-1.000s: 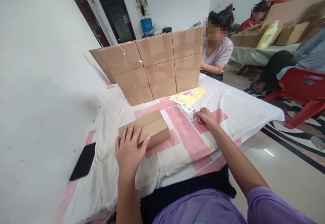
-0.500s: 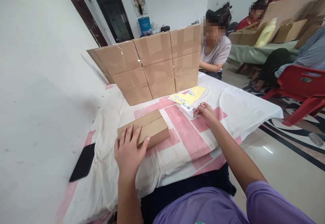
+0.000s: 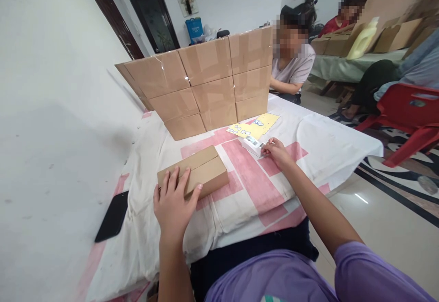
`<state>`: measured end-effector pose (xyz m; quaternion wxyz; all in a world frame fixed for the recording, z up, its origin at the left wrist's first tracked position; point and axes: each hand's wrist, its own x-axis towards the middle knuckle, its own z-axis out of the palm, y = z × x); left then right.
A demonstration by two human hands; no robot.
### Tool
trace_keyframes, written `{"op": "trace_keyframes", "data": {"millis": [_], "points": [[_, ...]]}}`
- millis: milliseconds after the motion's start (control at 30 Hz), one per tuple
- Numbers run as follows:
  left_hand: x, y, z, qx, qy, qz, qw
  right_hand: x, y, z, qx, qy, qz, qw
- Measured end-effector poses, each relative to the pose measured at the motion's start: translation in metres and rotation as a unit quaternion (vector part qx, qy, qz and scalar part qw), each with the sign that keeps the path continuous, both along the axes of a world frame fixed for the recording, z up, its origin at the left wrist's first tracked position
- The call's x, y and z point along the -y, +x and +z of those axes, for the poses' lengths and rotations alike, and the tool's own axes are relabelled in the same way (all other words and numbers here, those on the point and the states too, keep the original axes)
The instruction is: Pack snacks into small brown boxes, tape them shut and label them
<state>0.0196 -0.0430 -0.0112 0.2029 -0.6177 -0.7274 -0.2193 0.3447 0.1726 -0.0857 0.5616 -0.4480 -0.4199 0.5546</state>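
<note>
My left hand (image 3: 175, 206) lies with spread fingers on the near left part of a closed brown cardboard box (image 3: 202, 167), which rests flat on the table. Further right, my right hand (image 3: 277, 152) has its thumb and fingers drawn together at the right end of a small white box-like holder (image 3: 252, 145) with a greyish top. Whatever is between those fingertips is too small to make out. Just behind the holder lies a yellow sheet (image 3: 265, 125) with blue-and-white printed shapes.
A wall of stacked, taped cartons (image 3: 212, 82) stands at the back of the cloth-covered table (image 3: 322, 133). A black phone (image 3: 112, 216) lies at the left edge by the wall. Behind the table's right side sits a person (image 3: 291, 71); a red chair (image 3: 409, 114) stands further right.
My right fingertips have come slightly lower and closer to the end of the white holder. My left hand stays on the cardboard box. The view has shifted slightly.
</note>
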Motion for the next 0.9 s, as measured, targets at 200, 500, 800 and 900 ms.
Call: {"op": "trace_keyframes", "data": {"millis": [200, 500, 800, 900], "points": [[-0.001, -0.003, -0.001, -0.003, 0.004, -0.008, 1.0, -0.002, 0.002, -0.006, -0.006, 0.043, 0.015, 0.999], [-0.01, -0.006, 0.001, 0.014, 0.005, -0.013, 1.0, -0.004, 0.004, -0.011, 0.041, 0.081, 0.039, 0.995], [-0.017, -0.013, 0.0, 0.001, -0.001, -0.012, 1.0, -0.008, 0.011, -0.013, 0.022, 0.096, 0.075, 0.992], [-0.019, -0.015, -0.001, -0.005, -0.002, -0.013, 1.0, -0.008, 0.012, -0.013, 0.022, 0.093, 0.078, 0.992]]}}
